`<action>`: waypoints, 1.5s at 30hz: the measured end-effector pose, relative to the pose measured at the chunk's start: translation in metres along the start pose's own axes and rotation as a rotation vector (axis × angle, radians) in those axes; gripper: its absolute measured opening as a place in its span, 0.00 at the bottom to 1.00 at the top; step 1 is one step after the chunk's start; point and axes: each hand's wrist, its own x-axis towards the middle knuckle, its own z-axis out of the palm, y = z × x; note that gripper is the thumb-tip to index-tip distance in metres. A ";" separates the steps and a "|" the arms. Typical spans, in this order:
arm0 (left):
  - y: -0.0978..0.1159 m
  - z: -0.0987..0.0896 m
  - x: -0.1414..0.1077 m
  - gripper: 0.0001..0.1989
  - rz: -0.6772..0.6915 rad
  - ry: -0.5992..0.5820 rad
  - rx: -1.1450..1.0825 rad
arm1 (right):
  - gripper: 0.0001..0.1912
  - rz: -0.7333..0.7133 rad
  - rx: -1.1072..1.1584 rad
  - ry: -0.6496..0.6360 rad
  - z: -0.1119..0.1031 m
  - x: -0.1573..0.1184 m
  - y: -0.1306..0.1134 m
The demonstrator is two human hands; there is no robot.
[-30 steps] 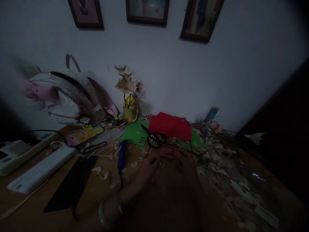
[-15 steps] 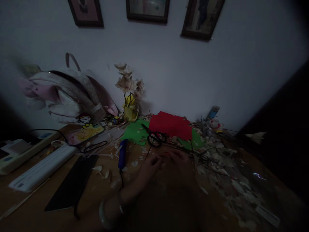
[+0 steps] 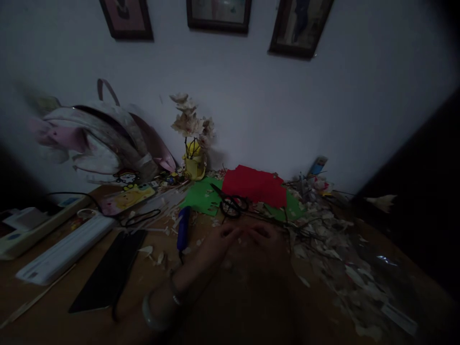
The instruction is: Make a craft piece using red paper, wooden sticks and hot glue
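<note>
My left hand (image 3: 223,239) and my right hand (image 3: 266,242) meet fingertip to fingertip over the table, both closed in a pinch. A small reddish piece shows dimly between them; which hand bears it is hard to see in the dark. Just beyond lie black-handled scissors (image 3: 233,205), spread a little, across green paper (image 3: 201,199) and near a red sheet (image 3: 255,186). A blue tool (image 3: 183,229) with a black cord rests to the left of my left hand.
Pale scraps (image 3: 345,263) and dark twigs cover the right side. At the left are a black phone-like slab (image 3: 108,273), a long white box (image 3: 64,251) and a power strip (image 3: 10,242). Behind stand a yellow pot (image 3: 195,168) with flowers and a backpack (image 3: 104,139).
My hands have come together, the left moving slightly right and the right slightly left. The red piece between them is now mostly hidden by fingers.
</note>
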 end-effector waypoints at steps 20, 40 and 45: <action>0.004 0.005 -0.003 0.10 -0.136 -0.014 -0.311 | 0.19 0.125 -0.075 0.015 0.005 -0.008 -0.017; 0.007 0.009 -0.006 0.13 -0.251 0.049 -0.521 | 0.13 0.189 0.013 -0.012 0.005 -0.008 -0.014; 0.005 0.013 -0.008 0.11 -0.254 0.101 -0.566 | 0.16 0.172 0.024 -0.078 0.008 -0.008 -0.007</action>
